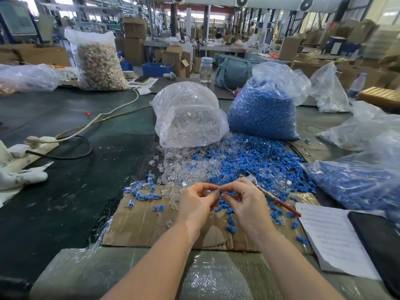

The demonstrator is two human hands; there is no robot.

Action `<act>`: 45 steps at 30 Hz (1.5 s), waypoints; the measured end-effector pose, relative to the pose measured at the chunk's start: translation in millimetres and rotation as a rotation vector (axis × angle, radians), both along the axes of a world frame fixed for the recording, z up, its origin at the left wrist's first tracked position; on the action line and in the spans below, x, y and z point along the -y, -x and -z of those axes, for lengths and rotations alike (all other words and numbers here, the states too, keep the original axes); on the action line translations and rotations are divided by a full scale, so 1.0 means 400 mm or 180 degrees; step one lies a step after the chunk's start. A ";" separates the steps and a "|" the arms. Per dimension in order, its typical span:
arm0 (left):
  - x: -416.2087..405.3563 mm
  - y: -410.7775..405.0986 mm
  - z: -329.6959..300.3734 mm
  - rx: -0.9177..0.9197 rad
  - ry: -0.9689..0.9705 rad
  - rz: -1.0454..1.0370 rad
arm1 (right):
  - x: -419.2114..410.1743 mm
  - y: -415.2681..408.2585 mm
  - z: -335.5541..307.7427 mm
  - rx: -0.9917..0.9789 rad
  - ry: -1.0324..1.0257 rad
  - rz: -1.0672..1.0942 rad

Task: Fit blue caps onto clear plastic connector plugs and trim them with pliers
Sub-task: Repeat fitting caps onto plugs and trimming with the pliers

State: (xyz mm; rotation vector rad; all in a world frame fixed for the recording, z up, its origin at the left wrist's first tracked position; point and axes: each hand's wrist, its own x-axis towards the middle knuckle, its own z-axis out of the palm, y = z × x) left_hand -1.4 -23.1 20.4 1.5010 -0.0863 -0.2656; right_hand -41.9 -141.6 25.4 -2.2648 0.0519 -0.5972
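both hands [195, 201] [244, 200] pinch small parts fingertip to fingertip.

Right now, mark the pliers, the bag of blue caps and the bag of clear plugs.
pliers [279, 202]: head view, on the red handle.
bag of blue caps [263, 111]: head view, on its front face.
bag of clear plugs [188, 118]: head view, on its front face.

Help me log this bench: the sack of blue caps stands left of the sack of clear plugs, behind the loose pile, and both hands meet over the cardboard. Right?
Not quite. In the head view the sack of blue caps stands right of the sack of clear plugs, not left. The rest holds: both behind the loose pile, left hand and right hand meeting over the cardboard.
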 end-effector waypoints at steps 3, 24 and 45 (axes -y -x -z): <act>0.006 0.001 -0.001 -0.0067 0.0055 -0.0036 | 0.001 0.000 0.001 0.0013 0.0009 0.0009; 0.004 -0.010 0.006 -0.0282 0.0045 -0.0173 | 0.086 0.008 0.025 -0.1885 0.1264 0.1701; -0.011 -0.048 -0.022 -0.0631 0.0282 -0.0423 | 0.057 -0.005 -0.067 -0.2022 0.0442 0.0362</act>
